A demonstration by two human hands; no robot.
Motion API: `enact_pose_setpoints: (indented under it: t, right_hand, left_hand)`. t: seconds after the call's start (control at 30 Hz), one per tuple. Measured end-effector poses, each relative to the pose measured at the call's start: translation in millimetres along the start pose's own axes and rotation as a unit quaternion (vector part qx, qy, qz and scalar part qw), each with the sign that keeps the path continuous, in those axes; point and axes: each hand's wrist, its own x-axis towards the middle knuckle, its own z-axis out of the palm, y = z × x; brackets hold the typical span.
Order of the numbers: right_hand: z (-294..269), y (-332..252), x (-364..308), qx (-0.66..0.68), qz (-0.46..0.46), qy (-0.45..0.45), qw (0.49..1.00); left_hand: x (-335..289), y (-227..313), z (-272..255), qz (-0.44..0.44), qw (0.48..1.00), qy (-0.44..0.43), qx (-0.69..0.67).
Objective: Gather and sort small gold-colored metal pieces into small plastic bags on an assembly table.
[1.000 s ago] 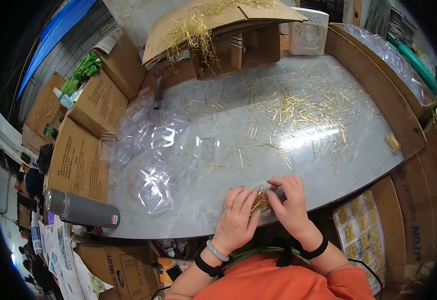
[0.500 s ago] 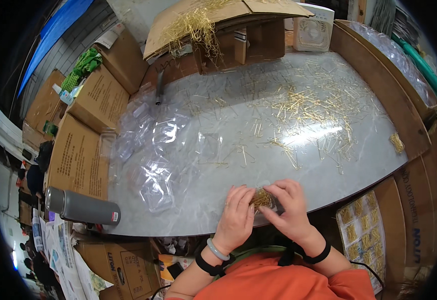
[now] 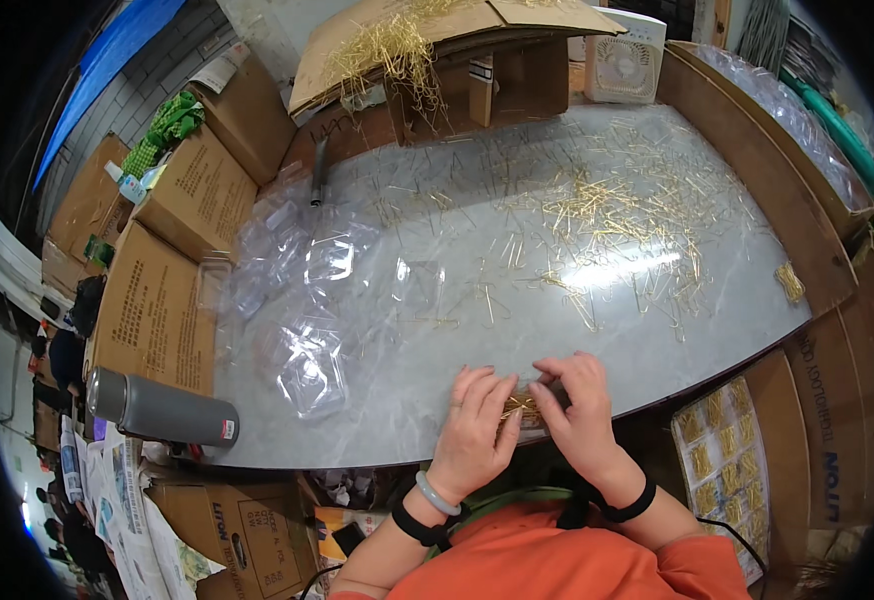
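At the front edge of the table, a small bundle of gold wire hooks lies between my two hands, with clear plastic showing under it. My left hand curls around the bundle's left side, thumb along its near side. On the other side, my right hand has its fingers bent over the top and its thumb drawn up against the hooks. Both hands are closed on it, though the fingers hide much of it. Many loose gold hooks are strewn over the right and far table.
Clear plastic boxes pile up on the left. A grey bottle lies at the front left edge. Cartons wall the left side; a cardboard shelf and white fan stand at the back. Another hook bundle sits far right.
My right thumb has moved up from the bundle's near side toward its top, and the right fingers have shifted slightly. My left hand stays nearly in place around the bundle.
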Motion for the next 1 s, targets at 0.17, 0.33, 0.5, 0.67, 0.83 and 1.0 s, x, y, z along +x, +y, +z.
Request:
enact_pose_setpoints:
  t: [0.17, 0.33, 0.5, 0.67, 0.83, 1.0]
  right_hand:
    - [5, 1, 5, 0.035, 0.030, 0.052, 0.998]
    - [-7, 1, 4, -0.017, -0.103, 0.000, 0.994]
    - [-6, 1, 9, -0.011, -0.076, 0.023, 0.997]
    - [-6, 3, 6, -0.012, -0.049, 0.042, 0.998]
    - [-8, -2, 8, 0.007, -0.091, -0.001, 0.996]
    - [-3, 3, 11, 0.003, -0.126, 0.008, 0.992]
  left_hand:
    - [-1, 0, -1, 0.010, 1.000, -0.007, 0.009]
    - [-3, 1, 1, -0.004, 1.000, 0.014, 0.002]
    - [-1, -1, 1, 0.010, 1.000, 0.012, -0.003]
    - [-1, -1, 1, 0.013, 1.000, 0.011, -0.012]
    - [-2, 0, 0, 0.013, 1.000, 0.007, -0.017]
    - [0, 0, -2, 0.034, 0.999, 0.009, -0.019]
